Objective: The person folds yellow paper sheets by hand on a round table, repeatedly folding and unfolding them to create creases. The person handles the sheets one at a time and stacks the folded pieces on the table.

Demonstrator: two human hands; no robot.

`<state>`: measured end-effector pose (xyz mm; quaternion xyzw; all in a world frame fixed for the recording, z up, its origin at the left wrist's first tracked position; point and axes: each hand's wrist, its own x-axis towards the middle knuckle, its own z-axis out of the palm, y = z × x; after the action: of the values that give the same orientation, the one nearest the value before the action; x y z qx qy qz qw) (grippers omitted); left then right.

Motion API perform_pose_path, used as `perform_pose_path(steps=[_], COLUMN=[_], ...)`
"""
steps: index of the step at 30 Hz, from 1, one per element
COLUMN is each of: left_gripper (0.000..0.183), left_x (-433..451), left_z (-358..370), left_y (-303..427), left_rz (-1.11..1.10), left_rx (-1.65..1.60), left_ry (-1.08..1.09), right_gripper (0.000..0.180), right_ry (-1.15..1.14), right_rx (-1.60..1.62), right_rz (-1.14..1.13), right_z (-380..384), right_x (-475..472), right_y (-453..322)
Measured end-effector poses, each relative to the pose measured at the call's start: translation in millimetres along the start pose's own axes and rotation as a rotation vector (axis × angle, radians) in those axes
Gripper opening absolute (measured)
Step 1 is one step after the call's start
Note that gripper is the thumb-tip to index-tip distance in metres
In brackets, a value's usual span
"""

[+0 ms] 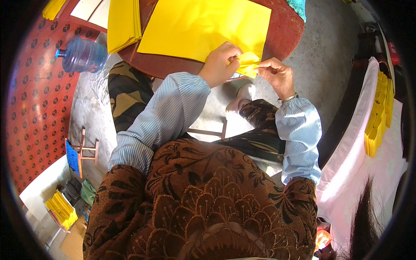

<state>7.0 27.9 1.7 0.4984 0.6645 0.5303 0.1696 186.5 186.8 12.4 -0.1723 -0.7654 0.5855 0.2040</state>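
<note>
Both of my hands hold a small folded piece of yellow paper (pixel 248 63) over the near edge of a red round table (pixel 162 65). My left hand (pixel 221 61) pinches its left side between thumb and fingers. On its right side, my right hand (pixel 278 74), with a bracelet at the wrist, grips it with thumb and fingertips. Large flat yellow sheets (pixel 204 29) lie on the table just beyond my hands. Left of them, a stack of folded yellow paper (pixel 124 26) reaches over the table's edge.
A large blue water bottle (pixel 83 54) lies left of the table. Low at left is a small blue-topped stool (pixel 74 158). Folded yellow bundles (pixel 377 120) rest on a pink cloth (pixel 344 162) at right; more yellow bundles (pixel 61 208) are at lower left. Turquoise cloth (pixel 297 8) hangs at the table's far right.
</note>
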Motion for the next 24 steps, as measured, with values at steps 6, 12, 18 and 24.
perform_pose_path(steps=[6,12,18,24], left_gripper=[0.019,0.014,0.014,0.015], left_x=[-3,-3,-3,-3], left_z=[-7,2,1,1], left_y=[5,7,11,19], left_rz=[0.003,-0.041,-0.073,-0.221], left_rx=[-0.050,0.026,0.058,-0.105], left_ry=[-0.140,-0.012,0.015,0.016], right_gripper=[0.012,0.014,0.017,0.016], right_ry=[-0.005,0.031,-0.030,-0.048], right_rx=[0.070,0.100,-0.096,-0.026], right_rz=[0.119,0.040,-0.024,-0.005], right_z=[-2,3,-3,-7], right_x=[-1,2,-2,0], right_y=[3,4,3,13])
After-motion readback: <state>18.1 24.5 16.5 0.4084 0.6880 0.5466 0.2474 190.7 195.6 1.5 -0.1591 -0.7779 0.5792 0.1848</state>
